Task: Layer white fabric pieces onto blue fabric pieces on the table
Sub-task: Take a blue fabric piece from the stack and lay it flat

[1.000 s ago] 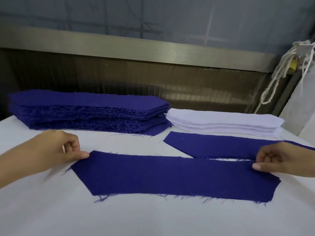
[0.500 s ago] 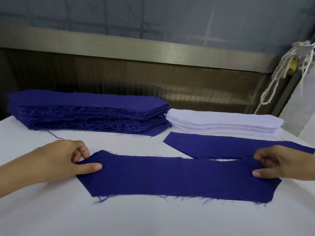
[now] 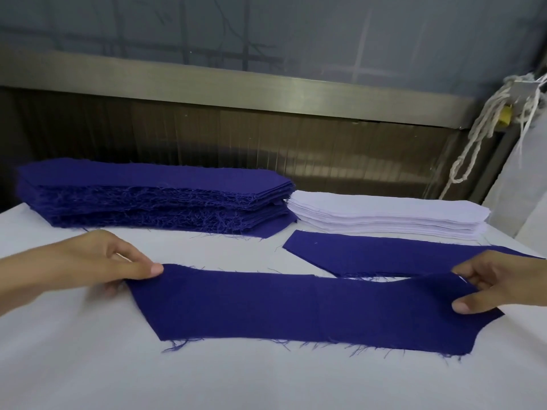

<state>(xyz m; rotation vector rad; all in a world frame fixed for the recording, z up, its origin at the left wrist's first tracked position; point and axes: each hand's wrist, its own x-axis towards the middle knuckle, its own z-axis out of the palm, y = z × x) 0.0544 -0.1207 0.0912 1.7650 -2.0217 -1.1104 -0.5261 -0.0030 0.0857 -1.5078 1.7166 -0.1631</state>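
Note:
A long blue fabric piece (image 3: pixel 296 306) with frayed edges lies across the white table (image 3: pixel 266 380) in front of me. My left hand (image 3: pixel 103 261) pinches its left tip between thumb and fingers. My right hand (image 3: pixel 500 285) pinches its right end, which is lifted slightly and curls over. Behind it, a second blue piece (image 3: pixel 384 255) lies flat. A tall stack of blue pieces (image 3: pixel 148 196) sits at the back left. Beside that, at the back right, is a lower stack of white pieces (image 3: pixel 384 214).
A dark ribbed wall panel (image 3: pixel 266 143) with a metal rail runs along the table's far edge. White cords (image 3: pixel 479 134) hang at the right, next to a pale cloth-covered object (image 3: pixel 532 202) at the table's right edge.
The front blue piece has shifted and its right end has lifted off the table in my right hand. My left hand's thumb has moved onto the left tip and grips it.

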